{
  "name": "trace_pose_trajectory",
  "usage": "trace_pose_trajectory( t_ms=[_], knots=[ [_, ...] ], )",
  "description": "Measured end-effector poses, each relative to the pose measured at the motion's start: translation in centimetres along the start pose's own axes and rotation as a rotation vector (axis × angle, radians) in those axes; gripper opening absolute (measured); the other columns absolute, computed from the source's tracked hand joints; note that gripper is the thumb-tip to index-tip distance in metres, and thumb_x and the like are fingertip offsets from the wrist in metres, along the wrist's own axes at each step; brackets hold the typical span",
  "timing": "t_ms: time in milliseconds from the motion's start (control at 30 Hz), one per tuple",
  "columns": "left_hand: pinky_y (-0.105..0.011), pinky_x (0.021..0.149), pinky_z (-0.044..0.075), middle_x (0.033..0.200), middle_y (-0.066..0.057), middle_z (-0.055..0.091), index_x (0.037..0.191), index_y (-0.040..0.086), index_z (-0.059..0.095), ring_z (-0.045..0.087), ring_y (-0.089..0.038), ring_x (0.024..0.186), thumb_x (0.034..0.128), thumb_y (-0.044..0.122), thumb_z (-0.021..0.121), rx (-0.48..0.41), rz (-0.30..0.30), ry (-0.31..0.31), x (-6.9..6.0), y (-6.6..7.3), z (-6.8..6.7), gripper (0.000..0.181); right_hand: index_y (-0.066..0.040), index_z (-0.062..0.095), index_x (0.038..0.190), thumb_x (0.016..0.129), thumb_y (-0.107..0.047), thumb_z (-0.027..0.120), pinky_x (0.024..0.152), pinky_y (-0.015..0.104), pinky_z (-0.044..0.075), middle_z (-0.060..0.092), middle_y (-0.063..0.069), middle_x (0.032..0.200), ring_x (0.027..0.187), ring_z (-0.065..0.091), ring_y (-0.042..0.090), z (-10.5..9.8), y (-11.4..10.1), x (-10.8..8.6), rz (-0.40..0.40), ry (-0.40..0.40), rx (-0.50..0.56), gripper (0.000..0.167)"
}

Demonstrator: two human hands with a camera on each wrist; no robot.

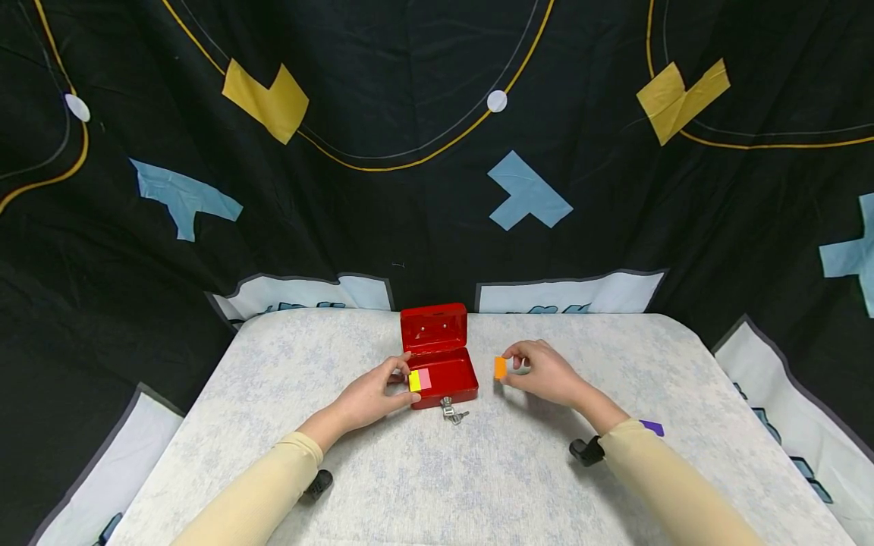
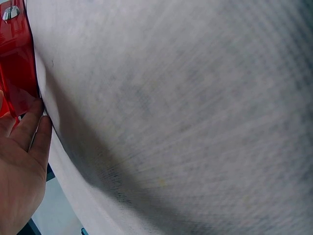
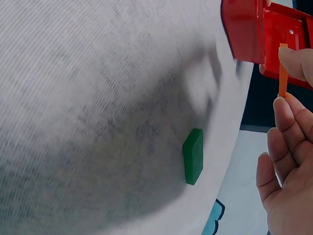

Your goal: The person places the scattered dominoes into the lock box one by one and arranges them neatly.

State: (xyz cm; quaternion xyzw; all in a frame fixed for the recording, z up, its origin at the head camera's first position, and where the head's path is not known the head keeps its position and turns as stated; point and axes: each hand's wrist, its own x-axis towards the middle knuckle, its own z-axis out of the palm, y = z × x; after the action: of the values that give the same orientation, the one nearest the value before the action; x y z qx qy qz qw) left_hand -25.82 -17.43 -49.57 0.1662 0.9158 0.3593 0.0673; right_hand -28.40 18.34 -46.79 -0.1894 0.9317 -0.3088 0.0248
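A red cash box (image 1: 456, 373) stands on the table with its lid (image 1: 433, 327) raised. A yellow piece (image 1: 415, 381) and a pink piece (image 1: 425, 378) lie side by side at its left end. My left hand (image 1: 372, 394) grips the box's left side, thumb towards the front corner. In the left wrist view, fingers (image 2: 30, 125) touch the box's lower corner. To the right of the box, my right hand (image 1: 542, 371) pinches a flat orange piece (image 1: 501, 368) between thumb and fingers, above the table. The right wrist view shows it edge-on.
Keys (image 1: 455, 416) hang from the box's front lock. A green piece (image 3: 193, 156) lies on the table by my right hand, and a purple piece (image 1: 652, 428) beside the right sleeve. A black patterned cloth (image 1: 437, 227) hangs behind the table.
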Motion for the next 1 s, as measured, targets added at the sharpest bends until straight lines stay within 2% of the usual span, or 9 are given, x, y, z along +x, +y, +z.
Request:
trace_pose_trajectory(
  t_ms=[367,600,1000],
  knots=[
    [-0.043,0.09,0.048,0.162,0.005,0.038,0.116,0.022,0.054,0.058,-0.018,0.124,0.0898,0.046,0.077,-0.003,-0.002,-0.005,-0.1,0.1,-0.1,0.043,-0.015,0.068,0.115,0.085,-0.025,0.077,0.082,0.036,0.044,0.059,-0.008,0.092,0.095,0.05,0.018,0.6,-0.8,0.7,-0.023,-0.009,0.003,0.033],
    [-0.044,0.095,0.048,0.162,0.009,0.037,0.119,0.023,0.055,0.058,-0.016,0.124,0.089,0.046,0.078,-0.006,-0.024,-0.01,0.0,0.0,-0.1,0.044,-0.016,0.068,0.116,0.085,-0.026,0.078,0.082,0.036,0.045,0.06,-0.008,0.092,0.095,0.05,0.017,1.1,-1.3,1.1,-0.038,-0.013,0.006,0.034],
    [-0.046,0.098,0.047,0.163,0.005,0.037,0.117,0.022,0.054,0.058,-0.017,0.125,0.0899,0.045,0.077,-0.014,-0.004,-0.008,-0.1,0.2,-0.2,0.042,-0.016,0.068,0.116,0.085,-0.025,0.081,0.081,0.036,0.044,0.059,-0.009,0.09,0.094,0.05,0.016,1.5,-2.4,1.4,-0.081,-0.013,0.006,0.035]
  ],
)
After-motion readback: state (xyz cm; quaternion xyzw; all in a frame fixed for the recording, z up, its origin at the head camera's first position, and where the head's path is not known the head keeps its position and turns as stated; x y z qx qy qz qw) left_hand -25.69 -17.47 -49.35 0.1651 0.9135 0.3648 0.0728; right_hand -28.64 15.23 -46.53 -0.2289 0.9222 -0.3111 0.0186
